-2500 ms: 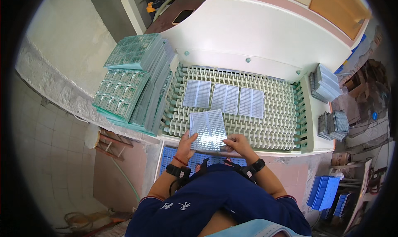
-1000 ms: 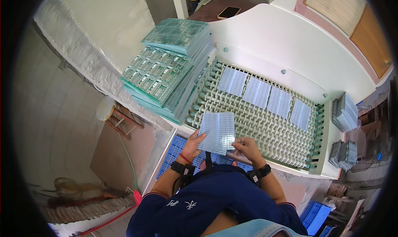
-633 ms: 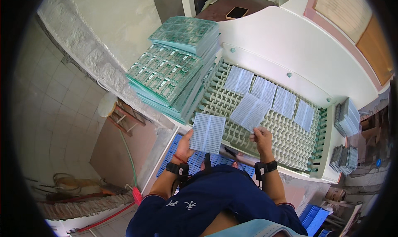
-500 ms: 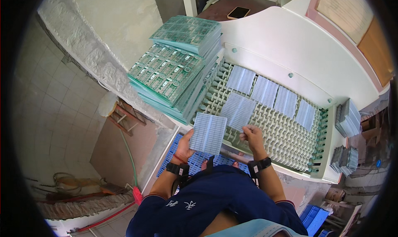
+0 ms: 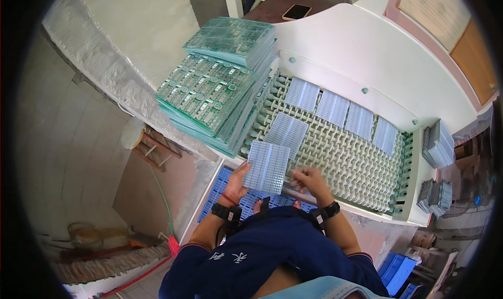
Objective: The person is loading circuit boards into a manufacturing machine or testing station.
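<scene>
My left hand (image 5: 238, 179) grips the left edge of a pale blue-white circuit board panel (image 5: 266, 166) with a fine grid on it; whether others lie beneath it I cannot tell. To its right is my right hand (image 5: 309, 183), fingers bent and smeared by motion, with no board seen in it. Just beyond the held panel, a similar loose panel (image 5: 288, 131) lies on the roller conveyor (image 5: 346, 163), partly covered by the held one. Farther back, several more panels (image 5: 332, 108) lie in a row across the rollers.
Tall stacks of green circuit board panels (image 5: 207, 89) stand left of the rollers. Piles of pale panels (image 5: 439, 144) sit on the machine's right edge. A phone (image 5: 297, 12) lies on a brown surface at the back. A blue slatted mat (image 5: 212, 197) is under my feet.
The loose panel on the near rollers has left my right hand and lies farther left. My right hand has drawn back left toward the held panel. The view has shifted slightly.
</scene>
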Available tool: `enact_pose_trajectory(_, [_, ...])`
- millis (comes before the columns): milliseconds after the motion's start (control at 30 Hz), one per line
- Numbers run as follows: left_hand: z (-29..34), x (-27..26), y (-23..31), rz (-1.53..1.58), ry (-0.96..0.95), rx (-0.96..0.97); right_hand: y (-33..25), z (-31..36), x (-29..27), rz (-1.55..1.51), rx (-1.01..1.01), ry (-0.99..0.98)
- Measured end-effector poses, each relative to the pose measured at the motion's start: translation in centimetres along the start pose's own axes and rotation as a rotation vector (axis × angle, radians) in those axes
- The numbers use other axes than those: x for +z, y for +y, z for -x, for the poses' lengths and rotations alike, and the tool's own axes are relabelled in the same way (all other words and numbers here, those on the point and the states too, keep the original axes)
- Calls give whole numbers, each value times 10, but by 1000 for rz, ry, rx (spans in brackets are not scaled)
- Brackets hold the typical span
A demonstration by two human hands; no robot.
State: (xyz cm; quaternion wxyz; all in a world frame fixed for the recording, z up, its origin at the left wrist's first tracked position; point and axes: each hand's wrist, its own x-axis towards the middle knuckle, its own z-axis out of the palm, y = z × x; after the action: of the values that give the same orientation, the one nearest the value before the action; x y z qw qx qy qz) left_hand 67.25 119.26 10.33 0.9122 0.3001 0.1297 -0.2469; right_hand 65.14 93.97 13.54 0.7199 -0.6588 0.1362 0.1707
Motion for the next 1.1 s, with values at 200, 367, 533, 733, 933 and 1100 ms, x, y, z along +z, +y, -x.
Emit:
enact_pose_trajectory(200, [-11,18,-9,-63,-6,-14,12,8,3,-36,10,-132])
enact_pose_trajectory(367, [-15,21,-15,-111,-41,-22,16,11,-6,-91,-8,-72])
enact_pose_trajectory(533, [-16,17,-16,-119,-10,6,21,8,-42,-147,-110,82])
enact_pose_trajectory(733, [-19,5,-11,-23,69,13,24,-8,-112,-76,-140,395])
enact_pose_trajectory(933, [-23,1,-17,19,78,-4,19,-1,-103,536,-313,672])
enact_pose_trajectory(1100, [-23,24,-23,-54,45,-25,16,12,-58,332,-190,148])
